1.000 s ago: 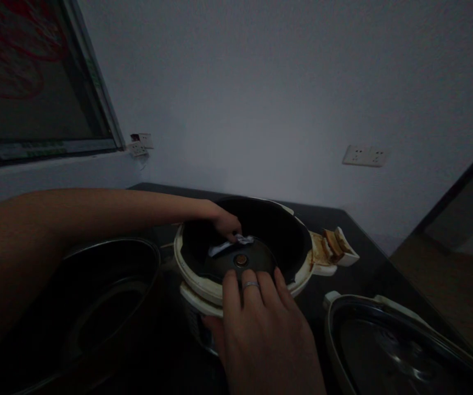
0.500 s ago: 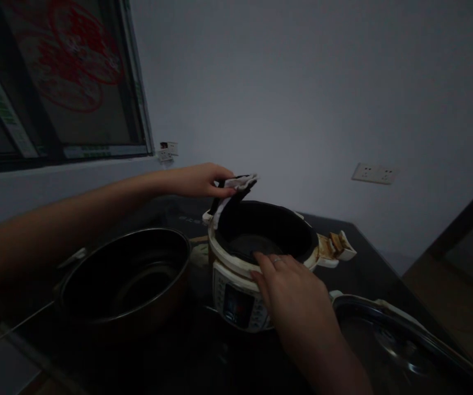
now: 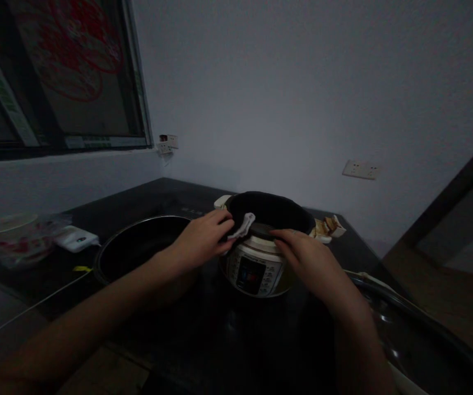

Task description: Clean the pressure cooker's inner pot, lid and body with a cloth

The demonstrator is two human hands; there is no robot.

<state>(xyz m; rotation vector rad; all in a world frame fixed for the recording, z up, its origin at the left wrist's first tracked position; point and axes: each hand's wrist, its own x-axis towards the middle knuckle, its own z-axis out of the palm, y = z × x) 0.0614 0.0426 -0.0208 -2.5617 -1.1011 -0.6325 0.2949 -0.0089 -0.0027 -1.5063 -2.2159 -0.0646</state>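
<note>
Cooker (image 3: 259,251) stands upright, panel (image 3: 249,276) facing wearer.

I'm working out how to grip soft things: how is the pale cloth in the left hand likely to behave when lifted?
The cloth will likely be floppy, since its free end curls past the left hand. It is probably light, as it looks small against the cooker. Its crumpled shape suggests it won't roll.

You have two bare hands, left hand (image 3: 203,236) and right hand (image 3: 308,258), at one white, round electric cooker (image 3: 270,269); one whitish cloth (image 3: 245,225) at its rim; one dark, round metal pot (image 3: 138,247) left of it; one dark, pale-rimmed lid (image 3: 420,343) right.
</note>
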